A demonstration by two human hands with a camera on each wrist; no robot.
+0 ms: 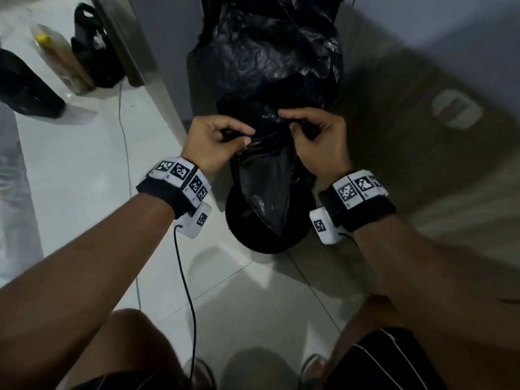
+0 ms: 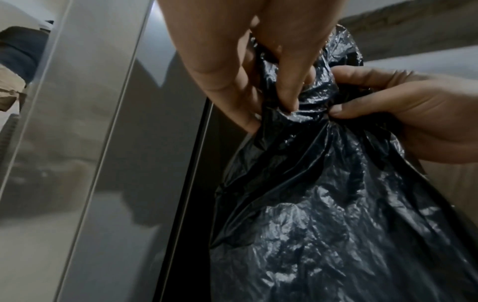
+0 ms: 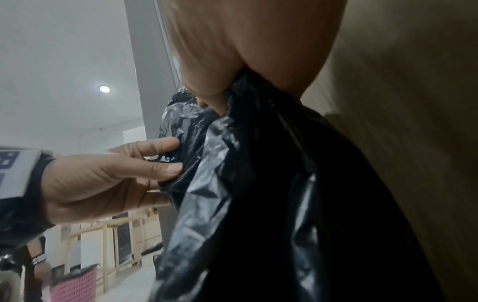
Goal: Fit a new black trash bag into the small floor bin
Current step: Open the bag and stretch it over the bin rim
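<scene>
A crinkled black trash bag [image 1: 267, 175] hangs from both hands, its lower part going down into the small round black floor bin [image 1: 242, 220] on the tiles. My left hand [image 1: 242, 136] pinches the gathered top of the bag from the left, and my right hand [image 1: 292, 122] grips the same bunched neck from the right. In the left wrist view the left fingers [image 2: 289, 90] dig into the twisted plastic [image 2: 336, 224] opposite the right hand [image 2: 388, 114]. In the right wrist view the bag [image 3: 284, 204] drops from the right hand [image 3: 232, 71] while the left hand [image 3: 165, 163] pinches a fold.
A large stuffed black bag [image 1: 270, 52] stands right behind the bin against a grey panel [image 2: 90, 143]. A brownish wall [image 1: 422, 136] is on the right. A bottle with a yellow cap [image 1: 56, 57] and dark bags [image 1: 92, 49] sit far left. A pink basket [image 3: 75, 286] is in the background.
</scene>
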